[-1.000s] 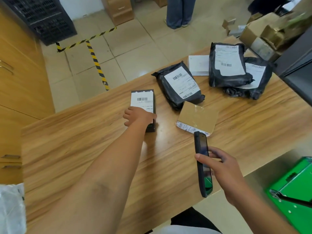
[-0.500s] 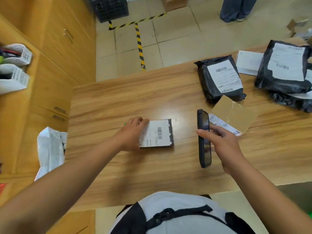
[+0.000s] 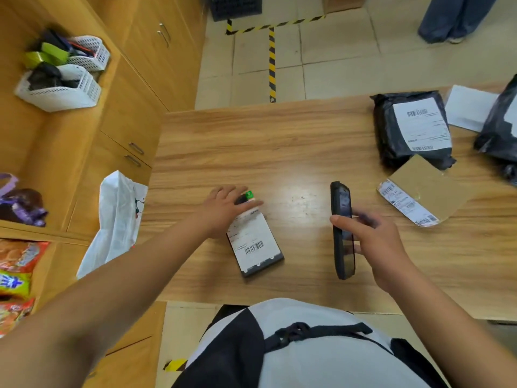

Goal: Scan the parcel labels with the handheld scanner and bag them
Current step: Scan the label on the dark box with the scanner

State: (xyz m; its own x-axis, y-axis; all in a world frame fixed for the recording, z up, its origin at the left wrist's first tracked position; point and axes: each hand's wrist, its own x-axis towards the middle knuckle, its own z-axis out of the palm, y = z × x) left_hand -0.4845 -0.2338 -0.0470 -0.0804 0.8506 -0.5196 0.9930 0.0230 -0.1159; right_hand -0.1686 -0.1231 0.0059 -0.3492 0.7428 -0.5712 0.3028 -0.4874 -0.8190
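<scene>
The right hand (image 3: 375, 247) has its grip closed round the black scanner (image 3: 342, 233), held on edge above the desk (image 3: 279, 141). The left hand (image 3: 223, 211), arm outstretched, rests with fingers loosely spread on the labelled box (image 3: 256, 247) nearby. White baskets (image 3: 58, 99) on the cabinet (image 3: 134, 79) hold dark and green items.

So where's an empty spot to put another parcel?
The table is bare at its far left, between the left hand and the black bag parcel, and near right, this side of the cardboard parcel. The far right corner is crowded.
</scene>
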